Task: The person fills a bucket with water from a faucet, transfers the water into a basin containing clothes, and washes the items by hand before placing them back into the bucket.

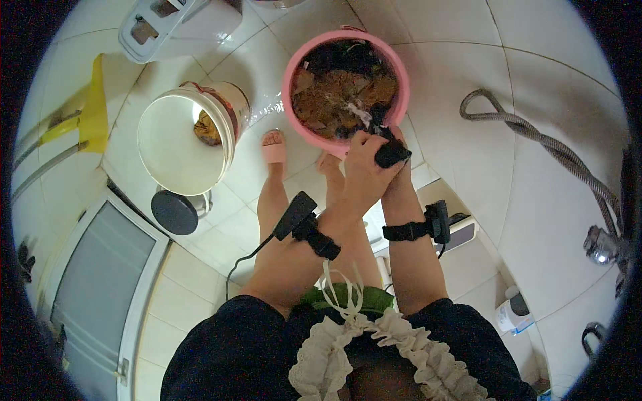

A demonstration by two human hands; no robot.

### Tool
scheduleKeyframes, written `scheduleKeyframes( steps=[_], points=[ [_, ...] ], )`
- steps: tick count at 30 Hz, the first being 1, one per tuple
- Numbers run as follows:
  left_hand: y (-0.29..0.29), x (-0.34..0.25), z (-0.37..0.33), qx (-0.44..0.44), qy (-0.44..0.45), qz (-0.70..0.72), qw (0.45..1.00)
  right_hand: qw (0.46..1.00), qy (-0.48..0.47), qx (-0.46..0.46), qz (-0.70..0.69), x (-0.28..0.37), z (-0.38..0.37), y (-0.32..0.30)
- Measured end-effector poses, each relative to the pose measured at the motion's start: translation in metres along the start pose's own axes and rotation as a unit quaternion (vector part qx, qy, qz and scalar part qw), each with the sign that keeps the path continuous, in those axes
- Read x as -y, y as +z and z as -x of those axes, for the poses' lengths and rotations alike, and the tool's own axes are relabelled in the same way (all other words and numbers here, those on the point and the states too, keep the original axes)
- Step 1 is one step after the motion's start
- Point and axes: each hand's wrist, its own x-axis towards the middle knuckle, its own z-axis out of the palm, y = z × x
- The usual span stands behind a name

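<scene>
The single black cloth [392,154] I hold looks wet and tightly bunched, over the near right rim of one pink basin [290,115]. My left hand [366,160] and right hand [398,135], the latter partly hidden, are together, clamped on it. I count one white bucket [177,150] and two black forearm straps [406,231].

The dark cloth [392,154] and left hand [365,162] partly hide the right hand [401,173].
</scene>
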Motion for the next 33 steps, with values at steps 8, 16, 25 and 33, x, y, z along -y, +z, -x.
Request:
scheduleKeyframes(
  steps=[8,16,25,33],
  points=[
    [-0.04,0.019,-0.024,0.002,-0.15,-0.008,0.989,0.968,-0.048,-0.181,0.168,-0.054,-0.033,-0.037],
    [-0.054,0.063,-0.029,-0.043,-0.238,0.035,0.97,0.864,-0.045,-0.079,0.495,-0.065,-0.056,-0.035],
    [-0.222,0.101,-0.021,-0.3,-0.213,0.187,0.911,0.312,-0.28,-0.027,0.908,-0.058,-0.139,0.006],
    [-0.275,0.194,-0.015,-0.209,-0.189,-0.137,0.95,0.3,-0.032,0.02,0.953,-0.071,-0.076,-0.052]
  ],
)
